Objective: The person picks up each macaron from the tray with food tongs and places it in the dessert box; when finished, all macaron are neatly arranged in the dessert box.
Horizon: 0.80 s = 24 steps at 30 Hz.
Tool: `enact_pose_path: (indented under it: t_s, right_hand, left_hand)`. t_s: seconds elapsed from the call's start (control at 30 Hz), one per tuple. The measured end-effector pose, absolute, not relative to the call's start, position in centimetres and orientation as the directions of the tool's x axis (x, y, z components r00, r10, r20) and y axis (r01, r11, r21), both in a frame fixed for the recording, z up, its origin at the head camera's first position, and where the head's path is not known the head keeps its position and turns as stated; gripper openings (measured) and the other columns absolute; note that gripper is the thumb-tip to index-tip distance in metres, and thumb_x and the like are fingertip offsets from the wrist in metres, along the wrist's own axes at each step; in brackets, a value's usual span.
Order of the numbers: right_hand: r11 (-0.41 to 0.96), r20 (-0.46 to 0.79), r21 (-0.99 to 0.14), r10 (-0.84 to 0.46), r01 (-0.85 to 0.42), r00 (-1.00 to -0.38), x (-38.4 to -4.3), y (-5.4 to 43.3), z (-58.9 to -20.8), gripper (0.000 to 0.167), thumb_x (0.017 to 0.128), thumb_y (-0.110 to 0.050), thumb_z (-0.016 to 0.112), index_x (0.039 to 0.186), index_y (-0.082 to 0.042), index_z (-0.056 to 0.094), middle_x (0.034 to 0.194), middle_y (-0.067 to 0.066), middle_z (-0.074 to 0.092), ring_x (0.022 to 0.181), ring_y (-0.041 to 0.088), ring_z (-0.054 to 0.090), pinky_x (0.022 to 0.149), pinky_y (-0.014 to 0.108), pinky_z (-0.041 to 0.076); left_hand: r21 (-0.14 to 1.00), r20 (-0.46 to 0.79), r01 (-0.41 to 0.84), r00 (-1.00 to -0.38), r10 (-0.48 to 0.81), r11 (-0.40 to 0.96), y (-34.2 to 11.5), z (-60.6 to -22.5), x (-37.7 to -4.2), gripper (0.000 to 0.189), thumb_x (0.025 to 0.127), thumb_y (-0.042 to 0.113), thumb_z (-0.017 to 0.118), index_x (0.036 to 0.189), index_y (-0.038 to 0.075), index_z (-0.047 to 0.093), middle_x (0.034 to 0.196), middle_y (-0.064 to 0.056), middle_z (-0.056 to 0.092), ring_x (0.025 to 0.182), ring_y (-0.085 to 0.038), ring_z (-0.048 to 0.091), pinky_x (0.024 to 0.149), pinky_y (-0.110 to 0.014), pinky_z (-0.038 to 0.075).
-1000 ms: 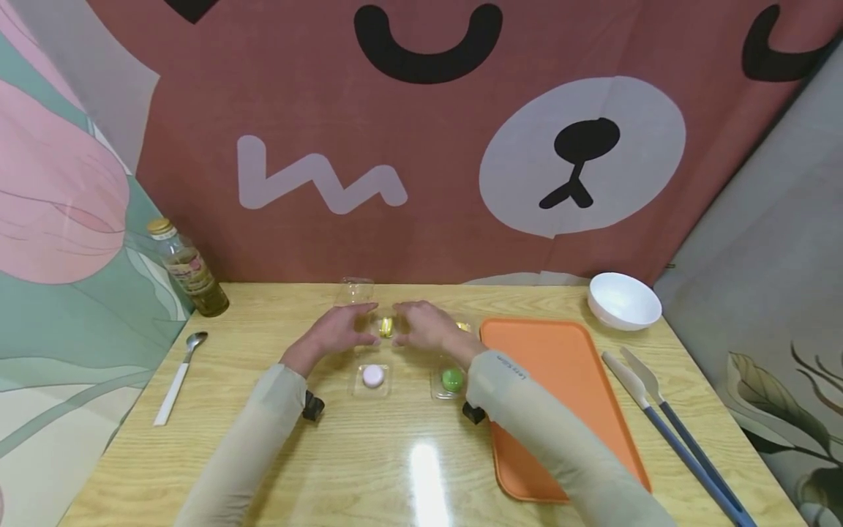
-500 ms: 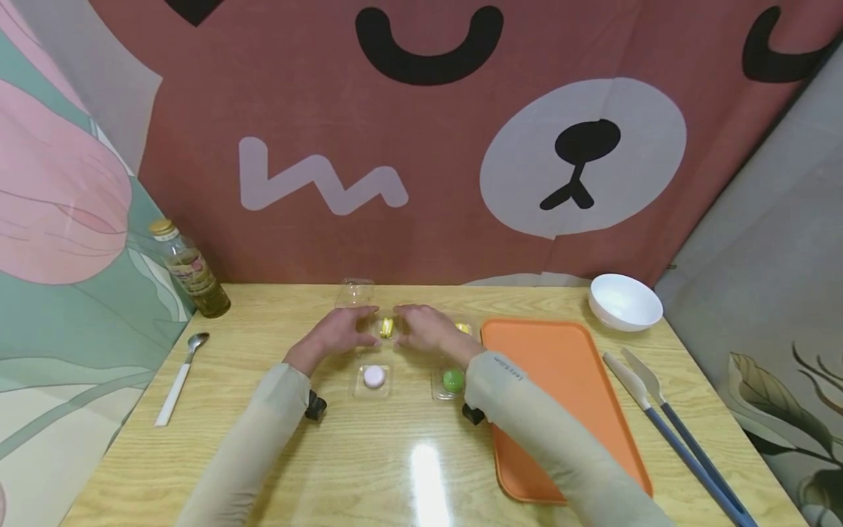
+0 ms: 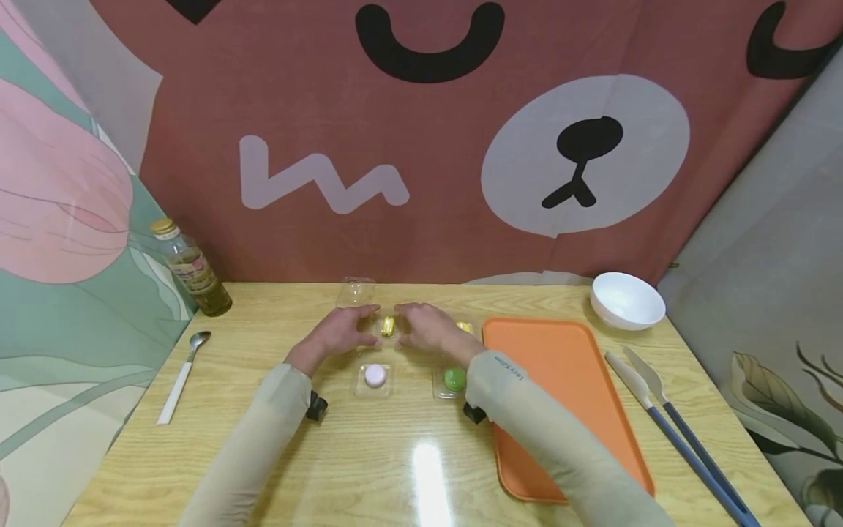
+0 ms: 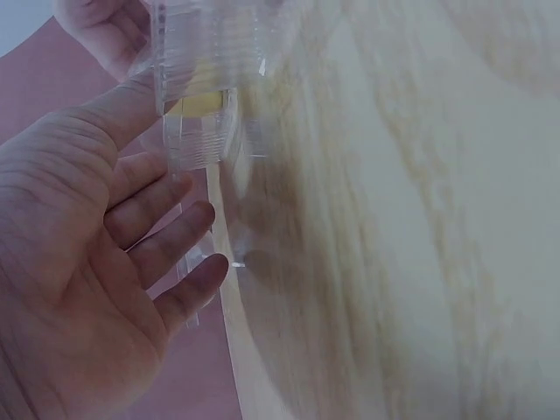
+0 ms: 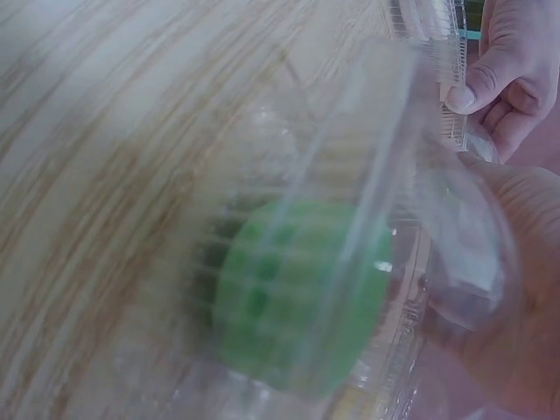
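My left hand [image 3: 336,331] and right hand [image 3: 426,327] hold a clear plastic box from either side at the back middle of the table. A yellow macaron [image 3: 388,326] stands on edge in it. In the left wrist view the left thumb meets the clear box [image 4: 197,131], with the other fingers loosely bent behind. In the right wrist view the left thumb [image 5: 472,87] presses the box's ribbed side; the right fingertips are mostly hidden. Nearer me lie a lilac macaron [image 3: 375,375] and a green macaron [image 3: 454,379] in clear boxes.
Another yellow macaron [image 3: 464,327] lies behind the right wrist. An orange tray [image 3: 540,351] is at the right, under the right forearm. Beyond it are a white bowl [image 3: 628,301] and blue-handled tongs [image 3: 691,439]. A spoon [image 3: 181,380] and a bottle [image 3: 197,277] are at the left.
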State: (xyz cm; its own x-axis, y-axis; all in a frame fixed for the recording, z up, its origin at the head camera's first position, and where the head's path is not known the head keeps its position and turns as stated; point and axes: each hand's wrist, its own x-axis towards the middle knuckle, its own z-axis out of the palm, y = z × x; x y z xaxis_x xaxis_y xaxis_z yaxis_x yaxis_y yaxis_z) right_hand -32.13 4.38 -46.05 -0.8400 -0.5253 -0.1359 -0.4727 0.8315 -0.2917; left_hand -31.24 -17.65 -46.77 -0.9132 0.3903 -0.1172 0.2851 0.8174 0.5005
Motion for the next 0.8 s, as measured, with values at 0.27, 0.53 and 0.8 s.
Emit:
enact_pose_path:
  t_s: [0.27, 0.53, 0.8]
  right_hand:
    - [0.837, -0.151, -0.306, -0.514, -0.454, -0.844, -32.12, 4.49, -45.81, 0.077, 0.092, -0.038, 0.075, 0.156, -0.014, 0.04, 0.155, 0.008, 0.05, 0.141, 0.03, 0.05, 0.12, 0.045, 0.039]
    - [0.838, -0.143, -0.303, -0.51, -0.453, -0.848, -32.09, 4.43, -45.53, 0.078, 0.09, -0.039, 0.077, 0.155, -0.015, 0.042, 0.153, 0.007, 0.053, 0.138, 0.03, 0.053, 0.118, 0.045, 0.041]
    - [0.835, -0.142, -0.295, -0.518, -0.464, -0.843, -32.06, 4.42, -45.54, 0.079, 0.09, -0.039, 0.077, 0.155, -0.013, 0.041, 0.153, 0.008, 0.053, 0.138, 0.03, 0.052, 0.118, 0.045, 0.041]
  left_hand:
    - [0.505, -0.132, 0.28, -0.91, 0.393, 0.816, -17.53, -46.41, -31.26, 0.078, 0.089, 0.038, 0.079, 0.155, 0.016, 0.044, 0.155, -0.011, 0.05, 0.145, -0.035, 0.044, 0.119, -0.053, 0.037]
    - [0.497, -0.13, 0.291, -0.907, 0.401, 0.818, -17.48, -46.18, -31.41, 0.078, 0.089, 0.038, 0.079, 0.155, 0.014, 0.043, 0.156, -0.012, 0.048, 0.145, -0.035, 0.043, 0.119, -0.053, 0.038]
    - [0.509, -0.139, 0.28, -0.907, 0.398, 0.814, -17.37, -46.24, -31.32, 0.078, 0.09, 0.036, 0.078, 0.155, 0.014, 0.043, 0.158, -0.012, 0.045, 0.147, -0.035, 0.041, 0.12, -0.053, 0.036]
